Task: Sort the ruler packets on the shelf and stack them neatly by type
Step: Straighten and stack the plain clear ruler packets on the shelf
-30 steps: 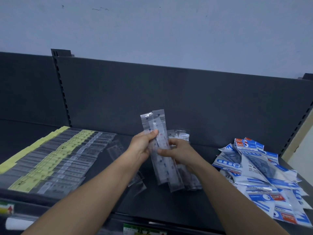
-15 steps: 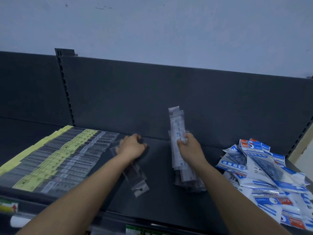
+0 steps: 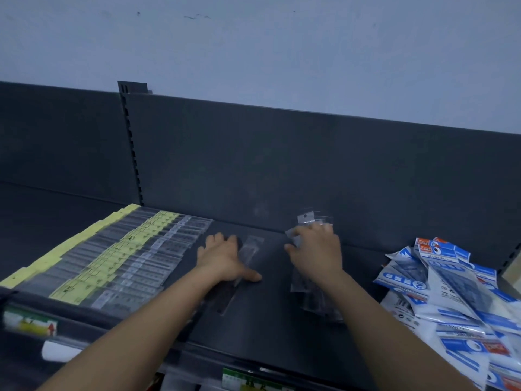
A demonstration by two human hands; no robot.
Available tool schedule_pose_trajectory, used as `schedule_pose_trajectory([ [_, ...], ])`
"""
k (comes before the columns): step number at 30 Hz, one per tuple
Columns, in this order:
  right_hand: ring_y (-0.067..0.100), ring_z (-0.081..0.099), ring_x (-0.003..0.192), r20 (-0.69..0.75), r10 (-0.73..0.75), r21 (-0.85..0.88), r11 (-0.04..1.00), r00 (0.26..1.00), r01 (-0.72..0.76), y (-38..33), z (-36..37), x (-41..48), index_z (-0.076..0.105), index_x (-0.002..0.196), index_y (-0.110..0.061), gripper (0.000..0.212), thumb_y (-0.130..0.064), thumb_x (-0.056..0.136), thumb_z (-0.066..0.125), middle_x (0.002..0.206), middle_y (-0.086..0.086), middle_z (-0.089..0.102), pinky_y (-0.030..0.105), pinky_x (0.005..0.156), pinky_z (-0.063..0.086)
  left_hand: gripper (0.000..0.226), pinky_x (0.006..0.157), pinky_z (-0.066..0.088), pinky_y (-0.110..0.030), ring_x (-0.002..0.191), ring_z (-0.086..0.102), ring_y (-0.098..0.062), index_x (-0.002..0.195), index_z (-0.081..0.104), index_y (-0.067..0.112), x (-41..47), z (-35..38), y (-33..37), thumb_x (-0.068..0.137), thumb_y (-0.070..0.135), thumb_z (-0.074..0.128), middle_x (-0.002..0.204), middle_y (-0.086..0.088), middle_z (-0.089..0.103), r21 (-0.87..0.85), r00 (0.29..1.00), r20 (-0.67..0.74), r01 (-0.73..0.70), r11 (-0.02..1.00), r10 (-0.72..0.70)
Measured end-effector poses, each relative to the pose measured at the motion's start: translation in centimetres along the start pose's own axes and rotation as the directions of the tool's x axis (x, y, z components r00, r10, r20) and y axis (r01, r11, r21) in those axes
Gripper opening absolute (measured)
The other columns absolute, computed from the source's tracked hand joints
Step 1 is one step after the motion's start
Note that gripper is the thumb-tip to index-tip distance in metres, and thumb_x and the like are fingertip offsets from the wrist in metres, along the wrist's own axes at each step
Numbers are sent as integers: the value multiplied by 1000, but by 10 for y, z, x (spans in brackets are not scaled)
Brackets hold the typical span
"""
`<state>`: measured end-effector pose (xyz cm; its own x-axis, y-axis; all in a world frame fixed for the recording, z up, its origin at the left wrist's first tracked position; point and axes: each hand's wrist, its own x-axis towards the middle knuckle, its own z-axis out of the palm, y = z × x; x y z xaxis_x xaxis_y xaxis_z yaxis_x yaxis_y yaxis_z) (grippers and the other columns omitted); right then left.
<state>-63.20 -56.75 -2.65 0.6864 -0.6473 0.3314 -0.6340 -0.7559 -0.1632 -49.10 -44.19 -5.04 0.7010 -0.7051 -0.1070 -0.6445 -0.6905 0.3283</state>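
Note:
My left hand (image 3: pixel 222 258) lies flat, fingers spread, pressing a clear ruler packet (image 3: pixel 249 251) onto the dark shelf (image 3: pixel 267 325); more clear packets show under its wrist. My right hand (image 3: pixel 315 249) rests on a small pile of clear ruler packets (image 3: pixel 308 220), its fingers curled over their upper ends; the pile's lower ends stick out below the wrist. A neat fanned row of clear rulers with yellow labels (image 3: pixel 112 261) covers the shelf's left part.
A loose heap of blue-and-white packets (image 3: pixel 451 294) fills the right end of the shelf. The dark back panel (image 3: pixel 282 170) rises behind the hands. Price tags (image 3: pixel 31 324) sit on the shelf's front rail.
My left hand let go of the shared bundle, moved left and flattened onto a packet on the shelf. My right hand lowered its upright bundle onto the pile.

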Motion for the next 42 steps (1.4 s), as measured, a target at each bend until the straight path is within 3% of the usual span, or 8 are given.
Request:
schedule_pose_trajectory([
  [6, 25, 43, 124, 181, -174, 99, 982, 968, 158, -24, 12, -4, 61, 119, -25, 29, -34, 93, 54, 128, 1, 57, 33, 100, 35, 42, 83, 51, -35, 102, 63, -25, 88, 61, 16, 5, -11, 4, 67, 46, 81, 109, -6, 67, 89, 999, 11, 41, 995, -43],
  [13, 23, 44, 128, 264, -215, 210, 964, 940, 161, -24, 23, -12, 52, 132, -20, 42, -25, 90, 57, 134, 3, 53, 31, 104, 36, 50, 81, 47, -28, 103, 59, -23, 111, 57, 14, 1, -10, 0, 69, 24, 82, 113, -4, 60, -58, 996, 76, -51, 997, 55],
  [17, 23, 35, 137, 197, -107, 408, 913, 975, 18, -25, 20, -12, 30, 147, -10, 69, -24, 88, 64, 149, 8, 37, 29, 108, 30, 29, 68, 45, -24, 78, 60, -17, 82, 62, 17, 1, -12, -5, 64, 11, 84, 82, 0, 63, -263, 991, 79, -86, 961, 110],
  [20, 24, 48, 126, 114, 103, 640, 753, 988, -153, -27, 15, -7, 35, 140, -6, 74, -24, 80, 75, 136, 6, 50, 38, 106, 40, 31, 58, 43, -24, 59, 54, -17, 67, 58, 13, 0, -24, -4, 64, -8, 81, 64, -2, 60, -662, 994, 1, -79, 745, 107],
  [24, 20, 64, 98, 287, 177, 903, 279, 941, -328, -32, 6, -6, 50, 125, -7, 50, -24, 84, 74, 106, 3, 64, 43, 92, 54, 27, 59, 50, -27, 55, 58, -18, 70, 57, 7, -8, -37, 5, 68, -8, 79, 61, -5, 63, -889, 984, -89, -148, 433, 152],
  [28, 15, 63, 69, 220, 132, 961, 141, 967, -237, -32, 1, -10, 65, 80, -9, 11, -7, 91, 64, 74, 5, 68, 33, 70, 56, 18, 50, 50, -25, 51, 59, -18, 74, 58, 5, -14, -33, 15, 77, -3, 74, 61, -10, 63, -959, 983, -81, -122, 255, 165],
  [36, 20, 61, 70, 126, 389, 867, 404, 913, -291, 14, 0, -1, 60, 100, -22, 11, -19, 89, 59, 90, 5, 68, 33, 63, 51, 38, 105, 36, -33, 106, 51, -11, 93, 68, 26, -11, -44, 30, 95, 1, 40, 115, 4, 63, -862, 977, -155, -207, 463, 147],
  [42, 19, 62, 82, 61, 417, 653, 670, 907, -353, 36, -5, -7, 55, 94, -24, 10, -24, 85, 60, 90, 0, 68, 31, 70, 45, 28, 79, 40, -7, 87, 55, -1, 91, 75, 16, -12, -30, 47, 91, -4, 56, 90, 7, 54, -563, 795, -475, -604, 564, 377],
])
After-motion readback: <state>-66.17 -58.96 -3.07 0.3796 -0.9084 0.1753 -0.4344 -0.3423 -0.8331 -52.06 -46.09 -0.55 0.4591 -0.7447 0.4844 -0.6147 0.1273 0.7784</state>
